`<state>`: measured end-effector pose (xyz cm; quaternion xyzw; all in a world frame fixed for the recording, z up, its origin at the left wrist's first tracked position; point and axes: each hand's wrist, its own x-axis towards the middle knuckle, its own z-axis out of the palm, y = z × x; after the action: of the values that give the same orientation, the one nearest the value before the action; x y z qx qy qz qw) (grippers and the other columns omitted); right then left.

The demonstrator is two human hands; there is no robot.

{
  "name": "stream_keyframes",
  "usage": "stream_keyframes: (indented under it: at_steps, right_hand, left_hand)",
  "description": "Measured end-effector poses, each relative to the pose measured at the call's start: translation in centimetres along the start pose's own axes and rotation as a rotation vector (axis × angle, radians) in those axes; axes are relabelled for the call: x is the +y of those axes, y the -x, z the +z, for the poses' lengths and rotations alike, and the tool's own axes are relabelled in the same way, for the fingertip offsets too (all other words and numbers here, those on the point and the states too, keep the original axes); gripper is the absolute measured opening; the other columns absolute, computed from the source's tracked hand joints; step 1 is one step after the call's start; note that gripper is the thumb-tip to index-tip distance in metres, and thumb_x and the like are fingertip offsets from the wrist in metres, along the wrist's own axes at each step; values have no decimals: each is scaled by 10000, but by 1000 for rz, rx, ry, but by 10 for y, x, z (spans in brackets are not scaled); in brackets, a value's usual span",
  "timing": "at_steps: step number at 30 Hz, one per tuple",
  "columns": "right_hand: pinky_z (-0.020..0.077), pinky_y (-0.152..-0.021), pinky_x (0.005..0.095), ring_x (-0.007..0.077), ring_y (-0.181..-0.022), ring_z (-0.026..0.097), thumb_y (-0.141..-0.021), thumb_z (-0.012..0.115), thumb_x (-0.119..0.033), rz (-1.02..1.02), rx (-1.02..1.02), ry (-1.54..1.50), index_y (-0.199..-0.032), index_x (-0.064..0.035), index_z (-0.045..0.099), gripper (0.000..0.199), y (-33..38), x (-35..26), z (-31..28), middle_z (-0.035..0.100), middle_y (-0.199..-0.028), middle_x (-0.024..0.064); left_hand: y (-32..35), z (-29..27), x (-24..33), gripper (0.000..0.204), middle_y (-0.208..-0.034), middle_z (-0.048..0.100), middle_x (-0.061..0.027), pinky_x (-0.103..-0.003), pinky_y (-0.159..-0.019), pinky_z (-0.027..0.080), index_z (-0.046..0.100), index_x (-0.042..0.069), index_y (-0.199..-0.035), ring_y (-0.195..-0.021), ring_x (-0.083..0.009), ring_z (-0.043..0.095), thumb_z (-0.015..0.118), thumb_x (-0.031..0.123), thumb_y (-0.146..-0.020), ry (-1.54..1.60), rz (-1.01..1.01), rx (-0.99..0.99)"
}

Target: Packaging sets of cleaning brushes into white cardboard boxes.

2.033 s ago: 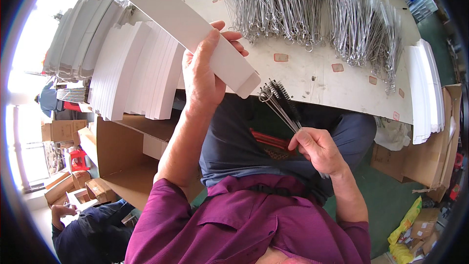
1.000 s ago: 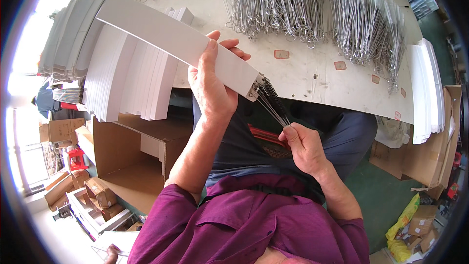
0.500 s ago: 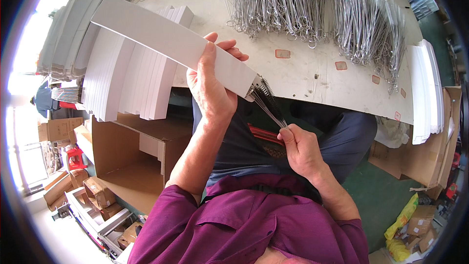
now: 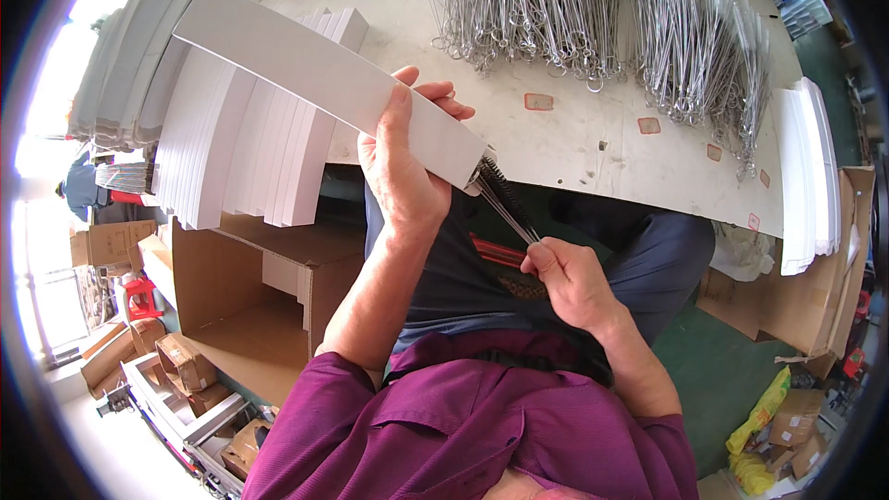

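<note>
My left hand (image 4: 405, 157) is closed round a long white box (image 4: 306, 65), thumb on top and fingers curling past the far side. The box slants from upper left down toward my lap, its near end open. In my right hand (image 4: 569, 282) is pinched a bundle of thin wire brushes (image 4: 505, 204) with black bristles. The bundle's far end sits inside the box's open end. My right fingers cover the other end of the wires.
Across the table (image 4: 482, 102) lie piles of looped wire brushes (image 4: 532, 18), the right one (image 4: 694, 46) partly in clear sleeves. White boxes (image 4: 269, 143) stand stacked at left, flat white cartons (image 4: 807, 176) at right. An open cardboard box (image 4: 250, 287) sits below left.
The brush bundle has gone slightly deeper into the box, my right hand moving a little with it. The left hand keeps its hold on the box.
</note>
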<state>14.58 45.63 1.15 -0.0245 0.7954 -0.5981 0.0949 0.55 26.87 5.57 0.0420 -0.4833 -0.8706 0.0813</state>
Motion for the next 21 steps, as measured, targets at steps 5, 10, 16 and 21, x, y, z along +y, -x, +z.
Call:
stream_keyframes:
  at_steps: [5, 10, 16, 21]
  right_hand:
    - [322, -473, 278, 85, -505, 400, -1111, 508, -394, 384, -417, -420, -920, -6, 712, 478, -15, 1, -33, 476, -577, -16]
    - [251, -454, 239, 38, -490, 312, -1106, 508, -433, 584, -619, -602, -923, 15, 705, 523, -28, 7, -52, 408, -577, -66]
    - [325, -493, 233, 42, -544, 412, -1081, 571, -343, 452, -558, -520, -1048, -7, 692, 358, -56, -20, -47, 530, -686, -41]
    - [460, -623, 229, 57, -717, 573, -958, 752, -197, 350, -420, -578, -1182, -5, 651, 312, -67, -35, -44, 645, -860, -2]
  left_hand:
    - [-2, -8, -4, 497, -1046, 683, -227, -448, -859, 558, 534, -34, -1316, -880, -287, 685, 565, 373, -1034, 61, -55, -115]
    - [0, -11, -10, 499, -1043, 690, -232, -451, -852, 551, 542, -27, -1316, -880, -297, 684, 546, 382, -1031, 97, -142, -172]
    - [22, 0, -28, 482, -1033, 693, -226, -424, -793, 569, 528, -45, -1261, -844, -301, 711, 537, 377, -1027, 128, -294, -178]
    - [28, 1, -33, 536, -1045, 694, -224, -441, -842, 568, 508, -31, -1308, -907, -301, 700, 530, 437, -1049, 55, -307, -179]
